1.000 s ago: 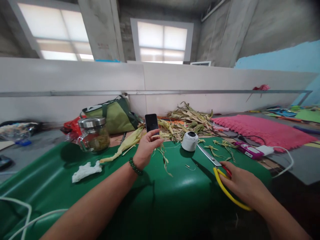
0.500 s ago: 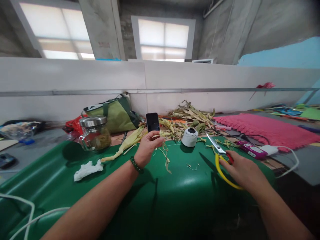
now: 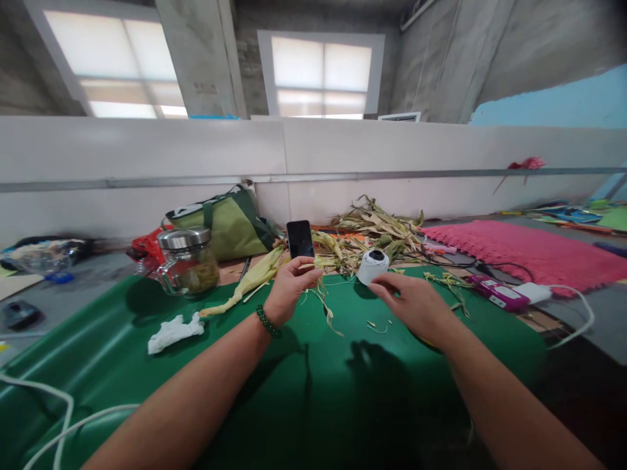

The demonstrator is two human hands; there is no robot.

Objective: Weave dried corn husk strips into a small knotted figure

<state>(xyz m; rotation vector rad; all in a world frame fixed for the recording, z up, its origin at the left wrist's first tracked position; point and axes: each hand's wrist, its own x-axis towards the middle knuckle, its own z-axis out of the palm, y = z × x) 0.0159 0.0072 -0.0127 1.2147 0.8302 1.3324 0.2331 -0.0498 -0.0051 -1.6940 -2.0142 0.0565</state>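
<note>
My left hand (image 3: pixel 289 287), wearing a green bead bracelet (image 3: pixel 267 321), pinches a small bundle of corn husk (image 3: pixel 325 262). Pale strips dangle from it over the green mat (image 3: pixel 323 385). A thin thread runs between the bundle and a white thread spool (image 3: pixel 368 266) with a dark core. Over the mat on the right, my right hand (image 3: pixel 416 307) has its fingers bent and thumb apart, with nothing visible in them. Its fingertips overlap the spool's lower edge in view; contact is unclear. A sliver of the yellow scissors handle (image 3: pixel 432 344) shows beneath this hand.
A phone (image 3: pixel 300 240) stands upright behind my left hand. A husk pile (image 3: pixel 379 225) lies at the back. Leftward are a glass jar (image 3: pixel 189 264), green bag (image 3: pixel 235 225), crumpled tissue (image 3: pixel 175 333) and long husk (image 3: pixel 255 277). A purple power strip (image 3: pixel 499 292) and pink cloth (image 3: pixel 529 251) lie right.
My right hand has let go of the scissors, which now lie mostly hidden under it, and has moved left to the spool. My left hand stays in place with the husk bundle.
</note>
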